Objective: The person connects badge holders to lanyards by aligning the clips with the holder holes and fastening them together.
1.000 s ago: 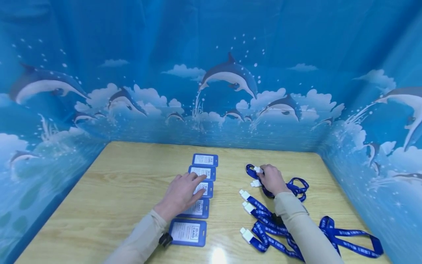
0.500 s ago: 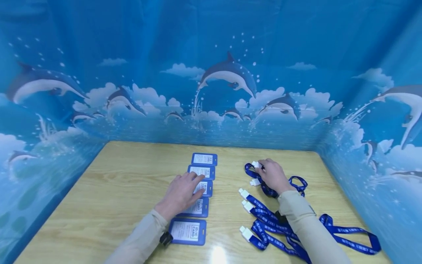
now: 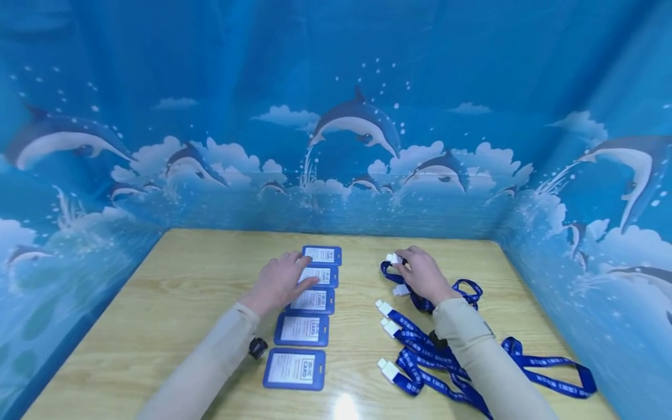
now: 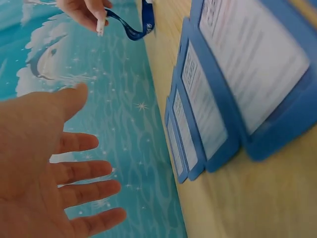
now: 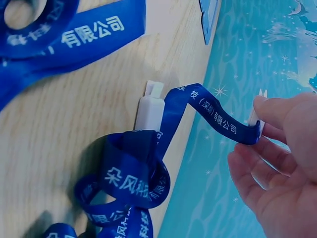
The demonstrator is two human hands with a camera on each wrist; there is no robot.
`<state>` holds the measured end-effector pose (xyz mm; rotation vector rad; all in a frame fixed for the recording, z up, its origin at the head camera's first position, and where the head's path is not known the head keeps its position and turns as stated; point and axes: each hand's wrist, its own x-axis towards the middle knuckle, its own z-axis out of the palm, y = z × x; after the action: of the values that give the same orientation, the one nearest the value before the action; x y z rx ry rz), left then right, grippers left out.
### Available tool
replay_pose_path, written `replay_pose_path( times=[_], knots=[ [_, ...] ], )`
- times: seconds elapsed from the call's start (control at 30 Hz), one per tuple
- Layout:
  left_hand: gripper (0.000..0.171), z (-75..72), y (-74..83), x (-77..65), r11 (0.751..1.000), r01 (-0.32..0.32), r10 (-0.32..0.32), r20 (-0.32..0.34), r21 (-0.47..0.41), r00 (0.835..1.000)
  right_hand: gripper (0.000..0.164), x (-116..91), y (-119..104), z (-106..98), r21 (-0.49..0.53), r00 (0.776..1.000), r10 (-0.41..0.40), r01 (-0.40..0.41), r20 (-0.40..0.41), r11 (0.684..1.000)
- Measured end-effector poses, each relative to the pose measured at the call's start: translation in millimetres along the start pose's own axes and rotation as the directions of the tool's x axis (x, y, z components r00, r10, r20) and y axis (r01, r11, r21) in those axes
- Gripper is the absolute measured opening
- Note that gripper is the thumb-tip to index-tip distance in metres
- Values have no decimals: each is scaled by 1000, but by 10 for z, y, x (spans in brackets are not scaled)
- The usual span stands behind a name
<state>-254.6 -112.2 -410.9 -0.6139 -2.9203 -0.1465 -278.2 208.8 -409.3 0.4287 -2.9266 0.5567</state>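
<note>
The right hand (image 3: 424,275) pinches the white clip (image 3: 392,257) of a blue lanyard (image 3: 387,272) toward the far edge of the table (image 3: 210,256), the left hand (image 3: 274,281) straight-fingered by the card holders (image 3: 301,329) — a pick-up, I'd judge, next needing that pinch kept while the lanyard lifts clear.

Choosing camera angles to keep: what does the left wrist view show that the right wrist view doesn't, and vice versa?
Only left wrist: the left hand, its fingers extended. Only right wrist: a second white clip, unheld. Both: the right hand pinching a white clip on a blue strap, the table, the curtain, and badges (just an edge in the right).
</note>
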Motion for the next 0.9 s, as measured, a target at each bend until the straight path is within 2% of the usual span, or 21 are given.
replay_pose_path(
  times=[0.27,0.43,0.53,0.63,0.73,0.9],
  knots=[
    [71,0,-50,333,999,-51,51,78,0,996,36,41,-48,25,-16,998,-57,57,-20,998],
    [75,59,-94,500,999,-42,42,154,-5,987,35,138,-69,82,-47,997,-74,74,1,996],
    [80,98,-81,555,1000,-29,30,210,-9,977,36,181,-81,113,-55,997,-71,72,11,996],
    [82,149,-64,588,999,-44,43,245,-2,968,37,204,-101,138,-49,998,-65,67,25,997],
    [79,195,-59,615,999,-50,52,266,-14,962,37,223,-108,174,-48,998,-55,57,42,997],
    [74,267,-51,652,999,-22,35,297,-48,954,37,251,-90,236,-69,998,-20,24,56,997]
  ],
)
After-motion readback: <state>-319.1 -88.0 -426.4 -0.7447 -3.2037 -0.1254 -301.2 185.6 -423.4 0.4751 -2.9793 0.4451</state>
